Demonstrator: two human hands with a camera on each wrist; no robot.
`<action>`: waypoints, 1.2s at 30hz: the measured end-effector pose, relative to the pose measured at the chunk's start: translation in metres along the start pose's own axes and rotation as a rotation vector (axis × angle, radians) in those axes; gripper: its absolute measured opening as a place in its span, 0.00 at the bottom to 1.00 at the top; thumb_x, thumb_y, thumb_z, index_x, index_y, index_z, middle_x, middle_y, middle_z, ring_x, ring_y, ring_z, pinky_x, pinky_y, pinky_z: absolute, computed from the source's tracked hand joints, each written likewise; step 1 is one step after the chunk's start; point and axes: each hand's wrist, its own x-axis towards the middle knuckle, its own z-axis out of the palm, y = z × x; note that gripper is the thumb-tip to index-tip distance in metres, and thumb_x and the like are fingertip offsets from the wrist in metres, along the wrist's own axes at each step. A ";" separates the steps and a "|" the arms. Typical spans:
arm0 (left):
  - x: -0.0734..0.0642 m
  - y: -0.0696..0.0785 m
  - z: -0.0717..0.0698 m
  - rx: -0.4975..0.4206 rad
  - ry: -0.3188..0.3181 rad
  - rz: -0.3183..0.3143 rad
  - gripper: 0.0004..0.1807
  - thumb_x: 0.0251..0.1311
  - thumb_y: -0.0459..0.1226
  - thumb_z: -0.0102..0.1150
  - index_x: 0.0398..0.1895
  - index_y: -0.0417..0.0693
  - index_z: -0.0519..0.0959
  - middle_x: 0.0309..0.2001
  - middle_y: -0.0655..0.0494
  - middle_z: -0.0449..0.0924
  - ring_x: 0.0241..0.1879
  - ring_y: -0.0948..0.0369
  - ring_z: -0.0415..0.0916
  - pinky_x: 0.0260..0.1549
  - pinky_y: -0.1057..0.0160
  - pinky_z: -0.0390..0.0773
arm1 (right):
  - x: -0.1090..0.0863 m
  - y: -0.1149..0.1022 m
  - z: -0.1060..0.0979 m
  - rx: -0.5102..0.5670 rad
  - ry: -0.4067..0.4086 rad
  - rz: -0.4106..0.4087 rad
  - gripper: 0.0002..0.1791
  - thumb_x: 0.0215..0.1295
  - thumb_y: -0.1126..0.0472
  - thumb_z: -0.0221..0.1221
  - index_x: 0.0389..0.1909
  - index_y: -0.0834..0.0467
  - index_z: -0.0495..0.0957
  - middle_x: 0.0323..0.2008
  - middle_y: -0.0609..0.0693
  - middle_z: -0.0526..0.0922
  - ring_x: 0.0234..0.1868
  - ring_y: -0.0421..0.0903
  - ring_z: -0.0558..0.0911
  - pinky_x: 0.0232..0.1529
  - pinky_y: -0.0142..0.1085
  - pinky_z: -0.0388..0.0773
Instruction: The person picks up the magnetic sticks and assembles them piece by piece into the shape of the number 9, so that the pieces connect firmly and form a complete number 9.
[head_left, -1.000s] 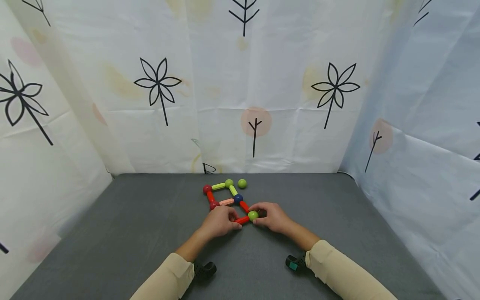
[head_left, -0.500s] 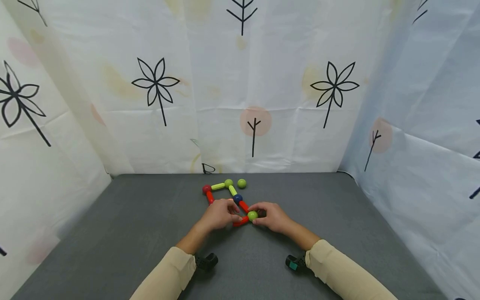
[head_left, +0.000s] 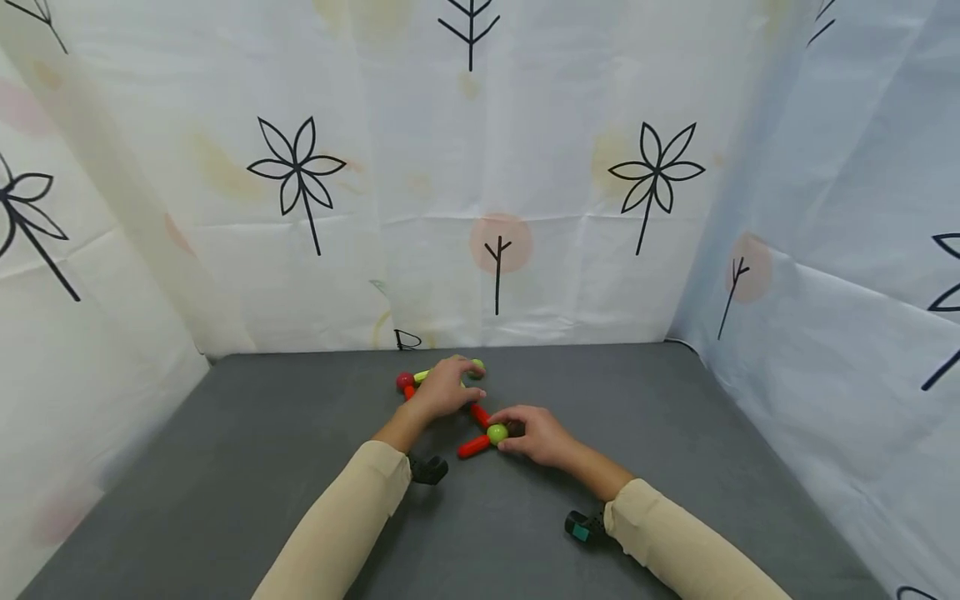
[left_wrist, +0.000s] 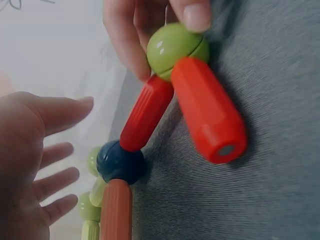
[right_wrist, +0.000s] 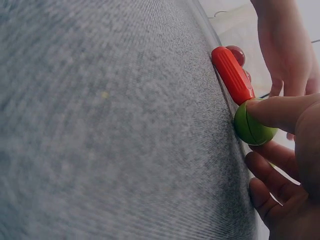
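Observation:
My right hand (head_left: 542,435) pinches a green ball (head_left: 497,434) of a magnetic stick-and-ball set between thumb and fingers. Two red sticks join this ball; one red stick (left_wrist: 207,112) has a bare end showing its metal tip. The other red stick (left_wrist: 147,114) runs to a dark blue ball (left_wrist: 120,162), from which a salmon stick (left_wrist: 116,210) leads on. My left hand (head_left: 444,390) is held over the far part of the shape, fingers extended and holding nothing. Beside its fingertips lies a loose green ball (head_left: 477,367), partly covered by the hand.
A red ball (head_left: 405,381) with a yellow-green stick (head_left: 422,377) shows left of my left hand. The grey tabletop (head_left: 285,467) ends at a patterned white cloth (head_left: 420,275) behind and at both sides.
My left hand has left the near red stick and moved away from me, across the shape to the loose green ball. My right hand keeps its pinch on the other green ball.

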 end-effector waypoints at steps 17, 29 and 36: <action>0.026 -0.008 0.015 0.152 -0.079 -0.081 0.28 0.62 0.43 0.64 0.66 0.52 0.73 0.71 0.49 0.60 0.68 0.47 0.59 0.64 0.45 0.59 | 0.000 0.000 0.000 -0.006 -0.007 -0.003 0.20 0.58 0.61 0.69 0.52 0.56 0.81 0.45 0.48 0.81 0.41 0.47 0.79 0.42 0.41 0.75; 0.033 -0.002 0.018 0.289 -0.149 -0.116 0.27 0.61 0.45 0.64 0.65 0.53 0.74 0.69 0.47 0.64 0.66 0.47 0.63 0.63 0.46 0.59 | 0.000 -0.001 0.000 0.014 -0.009 -0.004 0.20 0.58 0.61 0.69 0.53 0.56 0.81 0.46 0.49 0.81 0.42 0.48 0.79 0.43 0.43 0.75; 0.026 0.000 0.021 0.234 -0.065 -0.065 0.18 0.58 0.39 0.67 0.53 0.53 0.82 0.57 0.49 0.72 0.52 0.48 0.73 0.56 0.48 0.67 | 0.000 0.000 0.001 0.005 -0.003 -0.008 0.20 0.58 0.62 0.69 0.52 0.56 0.81 0.44 0.48 0.81 0.41 0.48 0.79 0.44 0.42 0.75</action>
